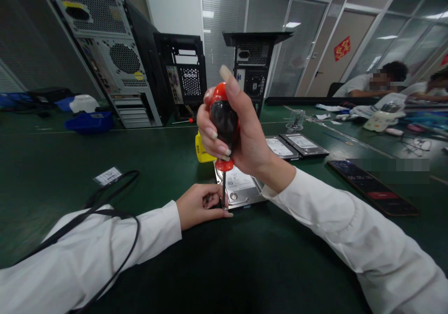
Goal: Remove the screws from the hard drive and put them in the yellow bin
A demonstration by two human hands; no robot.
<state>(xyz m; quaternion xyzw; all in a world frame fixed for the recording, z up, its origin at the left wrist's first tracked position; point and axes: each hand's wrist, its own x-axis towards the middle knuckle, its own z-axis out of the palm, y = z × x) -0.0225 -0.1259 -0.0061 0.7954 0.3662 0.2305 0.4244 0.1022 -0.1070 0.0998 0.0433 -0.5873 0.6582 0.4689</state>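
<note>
My right hand (241, 127) is wrapped round the red and black handle of a screwdriver (224, 125), thumb raised near the handle's top. The screwdriver stands nearly upright, its shaft pointing down to the near left corner of a silver hard drive (241, 183) that lies label up on the table. At that corner my left hand (203, 202) is closed, thumb and forefinger gripping the drive's edge on either side of the screwdriver tip. Whatever lies right under the tip is too small to make out.
Two more hard drives (303, 145) lie behind to the right. A yellow object (203, 148) sits behind the drive. Computer cases (129, 66) stand at the back. A phone (373, 188) lies at right, a blue tray (89, 122) at left. A black cable (136, 225) crosses my left sleeve.
</note>
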